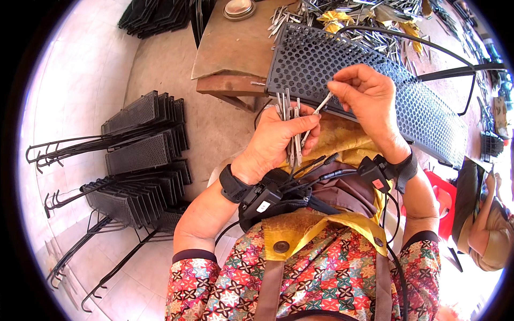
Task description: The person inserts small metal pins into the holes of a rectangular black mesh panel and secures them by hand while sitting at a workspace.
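Note:
My left hand (270, 138) is closed around a bundle of slim grey metal pieces (293, 144), which stand roughly upright and stick out above and below the fingers. With thumb and forefinger, my right hand (367, 96) pinches the upper end of one slim metal piece (324, 102). That piece slants down to my left thumb, so both hands meet on it. Just beyond my hands lies a long black perforated rack (332, 61) with round holes, with small pieces standing in its far left part. Their exact kind is too small to tell.
A heap of loose metal pieces (369, 29) lies beyond the rack, beside a wooden table (230, 53). Stacked black racks (131, 155) with long rods stand on the left. At the right are a red stool (445, 200) and another person (490, 235). Cables run from my wrist devices.

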Tool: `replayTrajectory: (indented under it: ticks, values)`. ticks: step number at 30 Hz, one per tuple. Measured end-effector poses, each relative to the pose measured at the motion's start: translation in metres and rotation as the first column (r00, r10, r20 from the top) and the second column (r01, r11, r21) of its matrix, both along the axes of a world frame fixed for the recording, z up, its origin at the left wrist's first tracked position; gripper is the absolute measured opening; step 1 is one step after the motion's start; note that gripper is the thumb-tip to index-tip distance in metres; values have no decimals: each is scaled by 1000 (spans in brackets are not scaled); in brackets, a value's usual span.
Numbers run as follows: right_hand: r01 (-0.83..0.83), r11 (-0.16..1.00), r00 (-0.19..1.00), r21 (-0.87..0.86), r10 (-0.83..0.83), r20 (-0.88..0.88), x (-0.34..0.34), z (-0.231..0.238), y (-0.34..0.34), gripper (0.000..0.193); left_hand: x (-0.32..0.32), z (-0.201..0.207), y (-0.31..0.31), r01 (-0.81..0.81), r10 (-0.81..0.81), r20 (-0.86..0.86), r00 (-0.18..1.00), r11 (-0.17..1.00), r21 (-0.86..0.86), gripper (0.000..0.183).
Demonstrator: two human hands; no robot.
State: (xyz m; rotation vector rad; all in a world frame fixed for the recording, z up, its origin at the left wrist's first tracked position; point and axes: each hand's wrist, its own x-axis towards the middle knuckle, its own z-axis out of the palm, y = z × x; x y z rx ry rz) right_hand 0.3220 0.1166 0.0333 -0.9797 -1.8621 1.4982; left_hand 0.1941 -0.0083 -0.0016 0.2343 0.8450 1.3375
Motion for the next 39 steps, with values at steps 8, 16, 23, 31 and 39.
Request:
replayTrajectory:
  ticks: [8, 16, 23, 31, 39]
  values:
    - [268, 778, 963, 568, -213, -163, -19, 0, 59, 12, 1, -1, -1, -93, 92, -25, 995, 994, -63, 18]
    - [191, 428, 980, 883, -28, -198, -50, -9, 72, 10, 1, -1, -1, -54, 64, 65, 996, 987, -151, 20]
    - [-100, 290, 983, 952, 175, 50, -60, -20, 82, 10, 3, 5, -1, 47, -40, 91, 995, 996, -77, 25]
    - [-254, 913, 965, 320, 217, 148, -29, -2, 15, 14, 3, 1, -3, -21, 20, -25, 999, 999, -26, 15]
    - [-195, 974, 974, -114, 205, 92, -13, 6, 14, 10, 4, 4, 0, -83, 83, -9, 997, 996, -31, 10]
